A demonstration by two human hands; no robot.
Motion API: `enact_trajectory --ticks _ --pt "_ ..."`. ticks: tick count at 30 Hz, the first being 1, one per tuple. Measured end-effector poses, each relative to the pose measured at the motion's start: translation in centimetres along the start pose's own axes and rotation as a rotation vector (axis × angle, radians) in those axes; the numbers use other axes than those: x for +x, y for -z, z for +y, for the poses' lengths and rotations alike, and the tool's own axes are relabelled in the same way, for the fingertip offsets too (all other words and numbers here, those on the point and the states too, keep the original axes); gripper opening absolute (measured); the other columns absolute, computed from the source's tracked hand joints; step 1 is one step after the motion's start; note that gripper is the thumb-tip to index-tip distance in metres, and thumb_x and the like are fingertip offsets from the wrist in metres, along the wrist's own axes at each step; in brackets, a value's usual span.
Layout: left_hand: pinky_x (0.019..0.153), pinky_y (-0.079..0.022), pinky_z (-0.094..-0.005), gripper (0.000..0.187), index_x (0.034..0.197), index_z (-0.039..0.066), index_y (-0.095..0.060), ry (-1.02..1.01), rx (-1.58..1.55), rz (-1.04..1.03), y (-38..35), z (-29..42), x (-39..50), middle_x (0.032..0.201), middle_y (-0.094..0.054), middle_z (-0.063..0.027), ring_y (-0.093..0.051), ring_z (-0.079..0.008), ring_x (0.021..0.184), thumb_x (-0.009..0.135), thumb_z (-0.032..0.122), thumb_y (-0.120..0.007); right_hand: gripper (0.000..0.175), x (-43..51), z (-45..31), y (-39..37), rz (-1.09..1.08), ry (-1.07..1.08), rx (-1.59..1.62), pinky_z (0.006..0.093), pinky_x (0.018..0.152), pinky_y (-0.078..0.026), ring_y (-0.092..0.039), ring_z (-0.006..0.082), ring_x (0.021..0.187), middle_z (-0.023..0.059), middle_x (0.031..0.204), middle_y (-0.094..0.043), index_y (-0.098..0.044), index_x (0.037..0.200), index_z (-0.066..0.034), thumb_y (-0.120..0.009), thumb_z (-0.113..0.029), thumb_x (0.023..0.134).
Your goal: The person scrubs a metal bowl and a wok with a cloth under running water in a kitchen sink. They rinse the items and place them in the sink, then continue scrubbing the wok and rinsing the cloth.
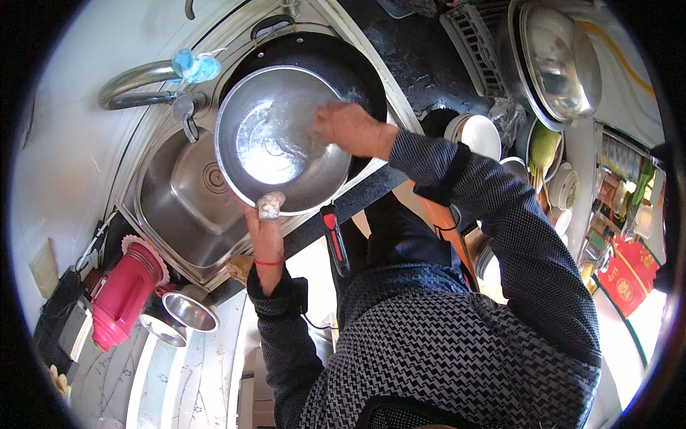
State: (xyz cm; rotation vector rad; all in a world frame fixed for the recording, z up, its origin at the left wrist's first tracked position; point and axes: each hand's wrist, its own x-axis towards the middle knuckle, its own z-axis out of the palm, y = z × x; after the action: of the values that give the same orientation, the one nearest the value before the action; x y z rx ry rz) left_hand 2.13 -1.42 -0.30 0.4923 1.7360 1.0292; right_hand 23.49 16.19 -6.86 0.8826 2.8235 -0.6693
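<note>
A large round metal basin [321, 185] sits tilted over a black wok [364, 80], which rests in one bowl of the sink. My left hand [263, 228] grips the basin's near left rim, its thumb over the edge. The thumb is wrapped in a whitish covering, and a red string circles the wrist. My right hand [351, 128] reaches over the basin's right side with fingers curled against the inner wall. Those fingers are blurred, and whether they hold something cannot be seen. The basin's inside looks wet and shiny.
Left of the basin lies the other stainless sink bowl [187, 214], under a curved faucet [136, 80] with blue material tied at its spout. A pink thermos [128, 292] and metal bowls [191, 311] stand lower left. White bowls [479, 137] and a large metal lid [560, 64] are at right.
</note>
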Motion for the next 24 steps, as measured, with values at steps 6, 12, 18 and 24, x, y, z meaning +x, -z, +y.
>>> enact_trajectory --ticks 6,12,18,24 --pt "0.094 -0.056 -0.039 0.072 0.153 0.009 -0.03 0.144 -0.056 -0.112 1.2 -0.2 0.8 0.118 -0.063 -0.0105 -0.065 -0.0217 0.106 0.094 0.029 -0.066 0.029 5.7 3.2 3.3 0.423 0.089 -0.038 0.0412 0.092 -0.057 -0.065 0.0317 0.108 0.0129 0.112 -0.064 -0.069 0.114 -0.0093 -0.068 -0.01 0.085" --pt "0.095 -0.055 -0.0415 0.061 0.144 0.003 -0.038 0.054 -0.108 -0.168 1.0 -0.9 0.7 0.119 -0.062 -0.013 -0.064 -0.0239 0.107 0.095 0.028 -0.065 0.028 7.7 3.1 4.5 0.403 -0.066 0.194 0.0447 0.092 -0.055 -0.064 0.0326 0.11 0.0118 0.111 -0.064 -0.07 0.115 -0.0122 -0.067 -0.015 0.087" --pt "0.095 -0.056 -0.0384 0.058 0.144 0.002 -0.038 0.11 -0.114 -0.218 0.2 0.1 0.4 0.12 -0.062 -0.014 -0.064 -0.024 0.108 0.098 0.027 -0.062 0.022 10.6 0.4 4.8 0.52 0.061 0.54 0.0435 0.093 -0.055 -0.065 0.0341 0.108 0.0126 0.115 -0.064 -0.069 0.116 -0.0109 -0.064 -0.014 0.095" --pt "0.1 -0.052 -0.0378 0.065 0.152 0.002 -0.031 0.058 -0.094 -0.193 0.4 -0.9 0.6 0.123 -0.061 -0.0126 -0.064 -0.0232 0.109 0.098 0.025 -0.06 0.027 13.3 -4.9 5.2 0.403 0.233 0.399 0.0459 0.091 -0.057 -0.067 0.0363 0.108 0.016 0.112 -0.065 -0.072 0.113 -0.0109 -0.068 -0.016 0.087"
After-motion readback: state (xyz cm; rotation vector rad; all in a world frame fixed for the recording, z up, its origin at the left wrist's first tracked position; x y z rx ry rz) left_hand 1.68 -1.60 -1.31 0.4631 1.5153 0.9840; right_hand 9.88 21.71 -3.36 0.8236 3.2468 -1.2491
